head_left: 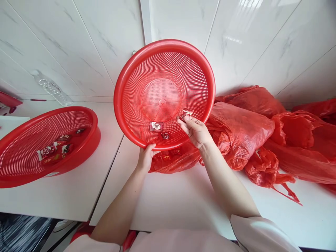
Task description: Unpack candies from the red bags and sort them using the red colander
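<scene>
A round red plastic mesh basket (164, 45) is tilted with its inside facing me. My left hand (147, 157) grips its near rim, the thumb over the edge and the fingers hidden beneath. Inside the basket's lower right, my right hand (195, 129) pinches a small red wrapped packet (187, 113) between thumb and fingers. Two more small packets lie in the basket: a red and white one (156, 126) and a darker one (165, 135). Partly under the basket is a red plastic bag (172, 164) with packets showing inside.
To the left stands another red mesh basket (91, 136) holding several wrapped packets (47, 151). A clear plastic bottle (52, 88) is by the tiled wall. Several red plastic bags (241, 129) crowd the right side of the white table (170, 199). A seam divides the tabletop.
</scene>
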Demonstrator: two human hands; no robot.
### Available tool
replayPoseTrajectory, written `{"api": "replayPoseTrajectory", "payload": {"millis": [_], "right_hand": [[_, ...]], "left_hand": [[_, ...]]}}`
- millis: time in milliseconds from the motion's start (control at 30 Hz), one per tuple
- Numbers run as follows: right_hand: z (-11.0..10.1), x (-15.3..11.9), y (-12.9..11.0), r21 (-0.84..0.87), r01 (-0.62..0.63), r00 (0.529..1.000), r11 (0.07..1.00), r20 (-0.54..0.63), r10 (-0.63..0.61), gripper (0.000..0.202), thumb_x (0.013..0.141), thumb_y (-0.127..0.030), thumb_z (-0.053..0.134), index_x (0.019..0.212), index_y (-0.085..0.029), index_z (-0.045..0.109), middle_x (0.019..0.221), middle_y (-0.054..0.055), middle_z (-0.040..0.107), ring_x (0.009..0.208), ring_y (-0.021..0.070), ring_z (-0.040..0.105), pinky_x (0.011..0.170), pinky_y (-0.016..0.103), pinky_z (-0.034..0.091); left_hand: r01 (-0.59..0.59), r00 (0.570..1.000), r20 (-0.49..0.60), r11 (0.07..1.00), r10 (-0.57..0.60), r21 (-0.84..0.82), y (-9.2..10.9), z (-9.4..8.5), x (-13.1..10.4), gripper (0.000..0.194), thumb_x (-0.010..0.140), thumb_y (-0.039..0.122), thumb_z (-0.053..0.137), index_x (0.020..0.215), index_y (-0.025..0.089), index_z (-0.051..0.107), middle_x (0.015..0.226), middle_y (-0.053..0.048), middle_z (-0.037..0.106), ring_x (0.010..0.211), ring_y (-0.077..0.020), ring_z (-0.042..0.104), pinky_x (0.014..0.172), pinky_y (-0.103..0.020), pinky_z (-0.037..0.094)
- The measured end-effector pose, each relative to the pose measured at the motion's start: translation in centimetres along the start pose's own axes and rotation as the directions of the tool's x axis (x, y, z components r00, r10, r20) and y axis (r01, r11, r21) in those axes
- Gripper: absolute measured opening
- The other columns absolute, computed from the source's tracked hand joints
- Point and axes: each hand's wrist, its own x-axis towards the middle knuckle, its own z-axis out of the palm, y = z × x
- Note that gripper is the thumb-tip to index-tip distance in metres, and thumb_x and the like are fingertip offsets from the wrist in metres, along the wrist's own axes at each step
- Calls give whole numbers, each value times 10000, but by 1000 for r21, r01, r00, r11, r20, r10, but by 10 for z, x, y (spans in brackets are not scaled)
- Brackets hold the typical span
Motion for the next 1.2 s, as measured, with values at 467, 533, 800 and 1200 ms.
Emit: {"api": "replayPoseTrajectory", "payload": {"millis": [467,533,800,1200], "right_hand": [[7,-11,-7,-282,152,988,947,55,-142,277,713,-422,735,714,-196,573,829,23,724,531,105,619,400,210,256],[7,-10,-6,-280,143,990,949,51,-134,295,700,-422,741,690,-198,549,818,16,723,484,94,591,395,216,231],[7,-8,-4,-230,125,992,965,24,-123,332,671,-383,765,645,-198,491,801,6,731,403,81,543,364,219,211],[5,-7,-2,-231,130,991,964,44,-123,286,700,-344,746,645,-185,515,816,16,739,381,64,523,355,206,280]], "left_hand": [[19,1000,-1,1000,-19,4,0,0,0,525,772,218,600,1286,244,493,1192,-66,635,1096,-270,610,889,-486,525],[19,1000,-2,1000,-19,3,0,0,0,538,772,216,601,1297,249,482,1195,-66,631,1100,-270,606,888,-482,526],[12,1000,9,1000,-12,-7,-1,-2,0,513,783,203,594,1285,220,490,1136,-78,644,1108,-273,594,878,-470,528],[19,1000,9,1000,-19,5,0,-1,0,449,788,192,586,1233,220,534,1187,-74,637,1115,-276,597,886,-475,529]]}}
